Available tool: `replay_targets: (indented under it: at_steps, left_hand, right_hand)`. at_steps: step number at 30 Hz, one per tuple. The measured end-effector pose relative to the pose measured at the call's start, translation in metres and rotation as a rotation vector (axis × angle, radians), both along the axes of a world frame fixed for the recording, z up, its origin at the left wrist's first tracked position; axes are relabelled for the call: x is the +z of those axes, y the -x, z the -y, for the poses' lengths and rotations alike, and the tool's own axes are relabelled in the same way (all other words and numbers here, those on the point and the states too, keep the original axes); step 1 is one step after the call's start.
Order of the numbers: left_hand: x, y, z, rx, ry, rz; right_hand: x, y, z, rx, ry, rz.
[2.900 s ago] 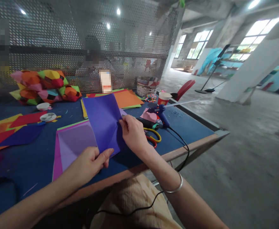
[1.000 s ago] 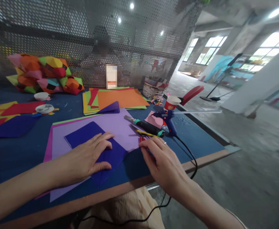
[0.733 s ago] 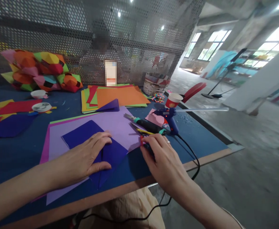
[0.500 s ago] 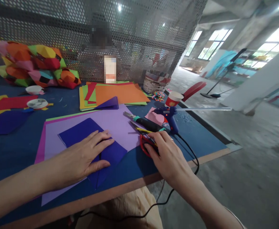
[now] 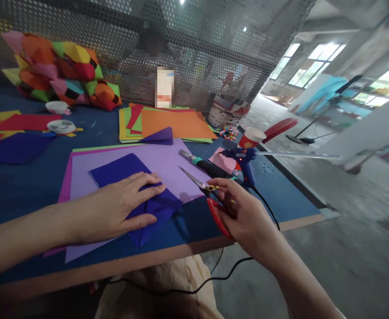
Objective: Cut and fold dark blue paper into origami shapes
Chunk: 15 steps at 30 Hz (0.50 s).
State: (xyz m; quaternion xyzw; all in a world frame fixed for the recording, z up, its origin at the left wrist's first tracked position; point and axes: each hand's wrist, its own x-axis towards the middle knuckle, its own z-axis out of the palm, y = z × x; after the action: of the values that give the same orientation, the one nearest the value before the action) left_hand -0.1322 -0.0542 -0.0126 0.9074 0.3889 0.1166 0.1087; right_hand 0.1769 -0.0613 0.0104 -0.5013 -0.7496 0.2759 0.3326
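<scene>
My left hand [image 5: 128, 206] lies flat with fingers spread on a folded dark blue paper [image 5: 121, 170], pressing it to the table. Under that sits a larger lilac sheet [image 5: 177, 164], with magenta and green sheets showing at its edges. My right hand [image 5: 244, 217] is closed round red-handled scissors [image 5: 218, 217], their metal blades pointing up and left over the lilac sheet. Just beyond the scissors rests a black-handled tool with a metal tip [image 5: 211, 167]. A blue glue gun [image 5: 246, 164] with a long clear stick stands beside it on the right.
A stack of coloured paper [image 5: 177, 124] lies behind, near a paper cup [image 5: 251, 137] and a woven basket [image 5: 227, 110]. Folded paper shapes [image 5: 64, 73] are piled at the back left. The glue gun's black cord [image 5: 266, 206] runs over the table's edge [image 5: 301, 221].
My right hand has lifted the scissors off the table and drawn them slightly toward me. My left hand stays on the blue paper. The view has shifted a little.
</scene>
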Motion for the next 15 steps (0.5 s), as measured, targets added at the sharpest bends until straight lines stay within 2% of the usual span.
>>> replay_targets:
  at_steps: [3, 7, 10, 15]
  left_hand:
    - [0.002, -0.001, -0.001, -0.001, 0.043, 0.020]
    - [0.004, -0.002, -0.001, 0.010, 0.053, 0.038]
    - [0.003, -0.002, 0.000, -0.004, 0.030, 0.054]
    - [-0.001, 0.000, 0.000, -0.019, 0.012, 0.068]
  right_hand:
    - [0.007, 0.018, 0.004, 0.118, 0.200, -0.355]
    - [0.005, 0.047, -0.004, 0.245, 0.317, -0.698]
    - [-0.002, 0.062, -0.016, 0.263, 0.288, -0.723]
    - [-0.013, 0.072, -0.034, 0.266, 0.239, -0.610]
